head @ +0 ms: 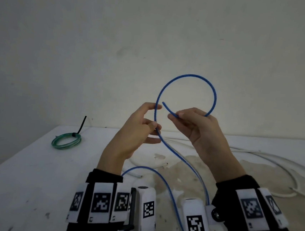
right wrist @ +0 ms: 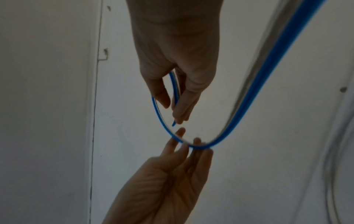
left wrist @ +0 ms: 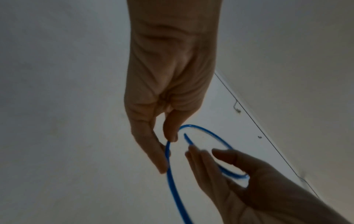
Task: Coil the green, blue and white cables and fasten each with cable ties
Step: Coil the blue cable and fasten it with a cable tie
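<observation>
Both hands hold the blue cable (head: pixel 189 75) up above the white table (head: pixel 30 178), bent into one open loop. My right hand (head: pixel 176 115) pinches the cable close to its free end, which pokes up and to the left inside the loop. My left hand (head: pixel 153 126) pinches the cable between thumb and fingers where the loop closes. From there the cable drops to the table between my wrists. The left wrist view shows the left hand (left wrist: pixel 168 145) on the cable (left wrist: pixel 203 131). In the right wrist view the right hand (right wrist: pixel 178 116) holds the cable (right wrist: pixel 161 119).
The green cable (head: pixel 66 140) lies coiled at the table's far left, bound by a black cable tie (head: pixel 81 125) whose tail sticks up. The white cable (head: pixel 252 152) sprawls loose across the right and middle of the table. A wall stands close behind the table.
</observation>
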